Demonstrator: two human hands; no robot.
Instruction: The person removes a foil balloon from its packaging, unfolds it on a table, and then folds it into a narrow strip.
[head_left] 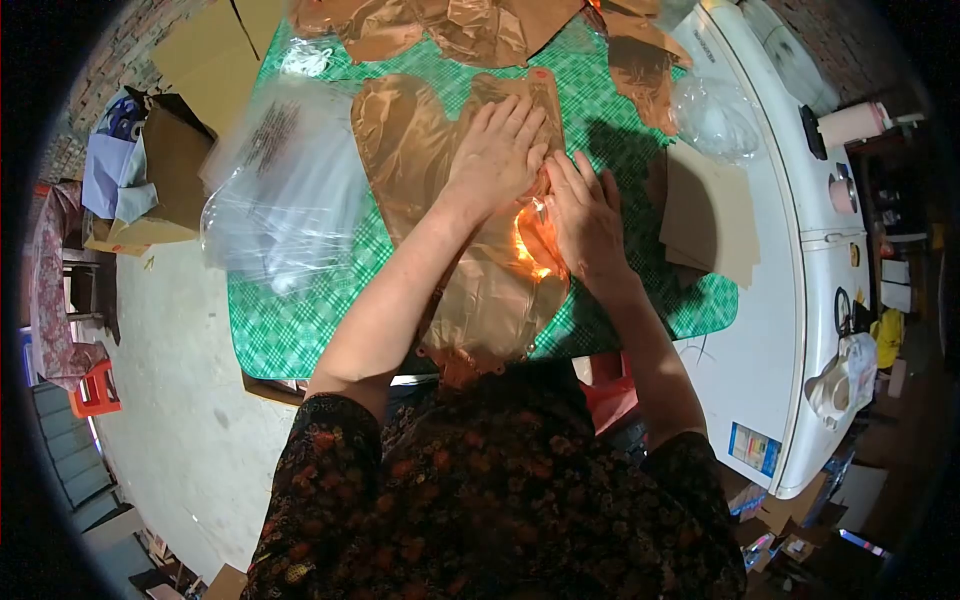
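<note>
A copper-coloured, shiny foil piece (400, 130) lies on the green checked tablecloth (290, 340) in front of me. My left hand (500, 145) rests flat on its upper part, palm down with the fingers apart. Close beside it, my right hand (585, 215) lies at the foil's right edge, fingers stretched out, its fingertips near my left thumb. Light glares orange on the foil between the hands. The foil's lower end reaches the table's near edge, by my dark floral clothing.
Clear plastic bags (290, 190) lie at the left, more copper foil (450, 30) at the far edge. Brown cardboard sheets (705, 215) and a crumpled clear bag (718, 118) are at the right, beside a white refrigerator (760, 300). An open carton (170, 170) stands left.
</note>
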